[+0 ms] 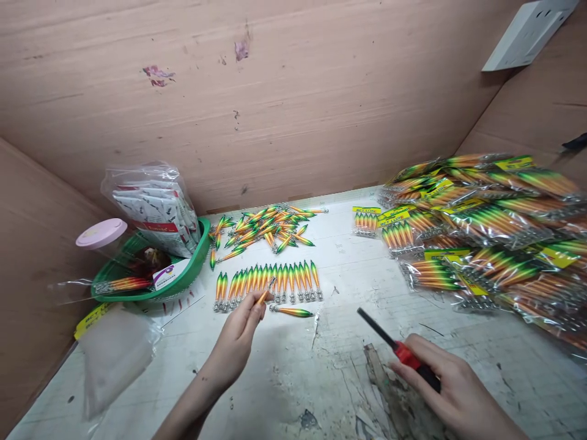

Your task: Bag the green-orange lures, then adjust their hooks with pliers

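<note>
Orange squid jig (263, 297), pinched between thumb and fingers of the left hand (243, 324), at the near edge of a row of jigs (250, 281) on the white tabletop (342, 275). The right hand (443, 373) is wrapped around a red-and-black stick lighter (406, 355), nozzle angled leftward. Bagged jigs (499, 220) are piled at right.

- Pinkish back wall (293, 134), streaked and stained, beyond the left grip (245, 321) and right grip (438, 373)
- Brownish left wall (36, 256), left of the left grip
- Right wall (523, 116), beyond the right grip
- White socket (529, 33), high beyond the right grip
- Pale, scuffed surface (293, 366) beneath both
</note>
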A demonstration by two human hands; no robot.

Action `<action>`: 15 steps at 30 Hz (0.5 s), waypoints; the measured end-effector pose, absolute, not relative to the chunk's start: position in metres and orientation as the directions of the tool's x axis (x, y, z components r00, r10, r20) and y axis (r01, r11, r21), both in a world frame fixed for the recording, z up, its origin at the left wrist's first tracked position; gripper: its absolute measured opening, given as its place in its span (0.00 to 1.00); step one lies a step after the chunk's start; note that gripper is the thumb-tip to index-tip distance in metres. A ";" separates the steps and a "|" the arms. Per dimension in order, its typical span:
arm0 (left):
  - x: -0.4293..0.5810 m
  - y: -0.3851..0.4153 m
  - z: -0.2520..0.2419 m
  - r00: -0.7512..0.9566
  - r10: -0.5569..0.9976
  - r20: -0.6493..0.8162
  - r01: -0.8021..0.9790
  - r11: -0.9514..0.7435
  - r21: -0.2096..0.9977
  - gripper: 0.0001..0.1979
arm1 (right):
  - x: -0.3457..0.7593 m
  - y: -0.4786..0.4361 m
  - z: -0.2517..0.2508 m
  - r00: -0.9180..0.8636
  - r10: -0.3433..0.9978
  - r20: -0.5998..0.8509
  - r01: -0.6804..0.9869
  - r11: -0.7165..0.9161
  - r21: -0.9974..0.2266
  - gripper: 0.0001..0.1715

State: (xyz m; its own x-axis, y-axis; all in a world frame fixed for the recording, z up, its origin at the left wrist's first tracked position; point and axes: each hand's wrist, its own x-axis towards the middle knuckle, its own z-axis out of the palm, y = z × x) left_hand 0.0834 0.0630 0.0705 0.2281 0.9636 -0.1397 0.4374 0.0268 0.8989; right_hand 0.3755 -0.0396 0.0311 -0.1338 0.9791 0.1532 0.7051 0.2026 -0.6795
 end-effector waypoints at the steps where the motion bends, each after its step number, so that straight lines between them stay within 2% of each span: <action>1: 0.084 0.070 0.070 0.251 0.964 -0.092 0.471 -0.039 0.881 0.16 | 0.375 -0.041 0.029 -0.184 0.970 0.158 0.716 0.242 -0.655 0.11; 4: 0.110 0.097 0.066 0.446 0.889 0.099 0.547 -0.359 0.757 0.12 | 0.352 -0.046 0.016 -0.352 0.903 0.246 0.726 0.429 -0.537 0.03; 5: 0.125 0.108 0.064 0.533 0.830 0.165 0.553 -0.489 0.675 0.12 | 0.339 -0.048 0.009 -0.379 0.877 0.296 0.731 0.480 -0.485 0.01; 7: 0.158 0.133 0.058 0.736 0.646 0.204 0.534 -0.739 0.411 0.14 | 0.311 -0.049 -0.010 -0.391 0.822 0.413 0.735 0.550 -0.398 0.03; 11: 0.205 0.177 0.044 0.895 0.433 0.103 0.380 -0.864 0.330 0.08 | 0.279 -0.046 -0.042 -0.331 0.755 0.566 0.788 0.551 -0.274 0.06; 15: 0.213 0.195 0.034 0.933 0.360 0.028 0.336 -0.894 0.297 0.11 | 0.277 -0.043 -0.054 -0.294 0.727 0.621 0.803 0.540 -0.252 0.07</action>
State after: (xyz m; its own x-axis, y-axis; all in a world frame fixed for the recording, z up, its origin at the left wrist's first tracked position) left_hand 0.2128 0.1950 0.0342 0.9326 0.3598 0.0277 0.3360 -0.8938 0.2970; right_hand 0.2775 -0.0429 -0.0544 -0.2943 0.7268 0.6206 0.8030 0.5402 -0.2518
